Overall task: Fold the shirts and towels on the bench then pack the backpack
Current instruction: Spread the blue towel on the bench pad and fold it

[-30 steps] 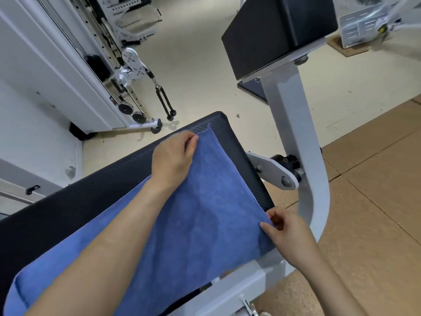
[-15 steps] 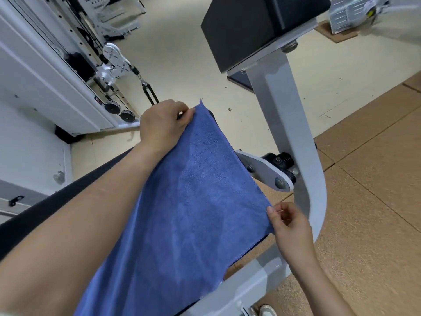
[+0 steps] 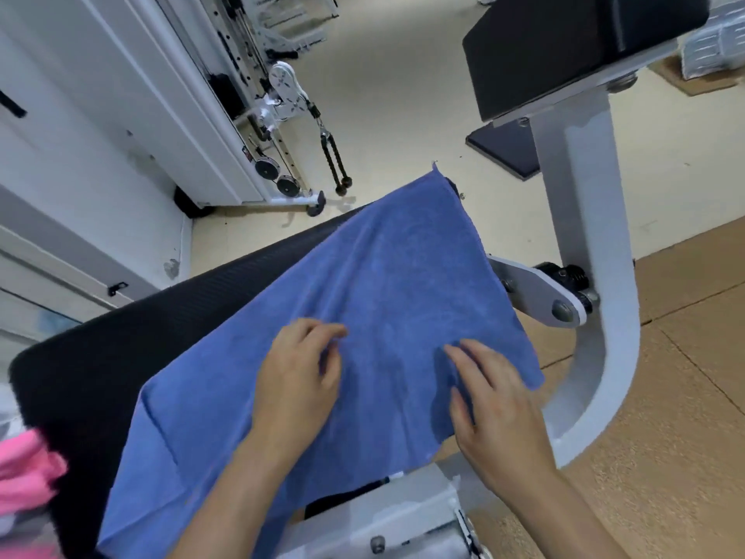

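though rumpled, towel (image 3: 403,284) across black bench (image 3: 161,336)

Left hand (image 3: 300,377) lies palm-down, fingers bent; right hand (image 3: 498,401) beside it, fingers straighter.
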The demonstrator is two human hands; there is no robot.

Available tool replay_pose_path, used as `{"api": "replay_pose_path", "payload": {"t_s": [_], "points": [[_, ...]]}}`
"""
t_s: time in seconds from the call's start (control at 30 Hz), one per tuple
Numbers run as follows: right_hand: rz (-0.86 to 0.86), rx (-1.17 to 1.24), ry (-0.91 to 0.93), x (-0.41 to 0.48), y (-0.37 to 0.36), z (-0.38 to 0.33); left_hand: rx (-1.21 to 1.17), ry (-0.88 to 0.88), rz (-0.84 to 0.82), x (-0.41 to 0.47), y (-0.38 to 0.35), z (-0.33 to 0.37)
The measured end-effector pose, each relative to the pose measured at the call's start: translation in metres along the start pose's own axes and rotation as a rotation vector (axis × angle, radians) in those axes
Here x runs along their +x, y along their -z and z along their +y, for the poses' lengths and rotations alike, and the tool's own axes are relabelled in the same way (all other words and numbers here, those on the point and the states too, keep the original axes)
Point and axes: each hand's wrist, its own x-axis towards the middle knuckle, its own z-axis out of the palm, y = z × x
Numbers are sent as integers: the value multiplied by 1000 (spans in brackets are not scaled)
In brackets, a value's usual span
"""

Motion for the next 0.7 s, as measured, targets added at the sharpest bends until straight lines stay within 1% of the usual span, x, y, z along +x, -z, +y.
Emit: {"api": "replay_pose_path", "payload": {"t_s": [0.07,0.17,0.27,0.33,0.4,0.47,0.57,0.63,0.7], "points": [[-95,-45,67,0,-5,-15,40,155,18,-50,14,-32],[-167,-89,98,3,-10,-33,152,363,64,-103,37,-73],[-180,-80,152,8,-17,-56,266,432,24,-128,54,-101],[-172,-66,224,12,-23,-80,263,475,-18,-130,61,-113],[-155,-48,318,20,-33,-108,222,553,-30,-127,65,-123],[-161,-28,386,32,-44,-134,177,625,-5,-122,68,-132],[-210,-63,361,57,-62,-166,157,657,-45,-115,75,-148],[-247,-89,317,78,-72,-178,1,691,-35,-113,84,-164],[-265,-140,287,97,-76,-185,-225,720,37,-109,99,-176]]}}
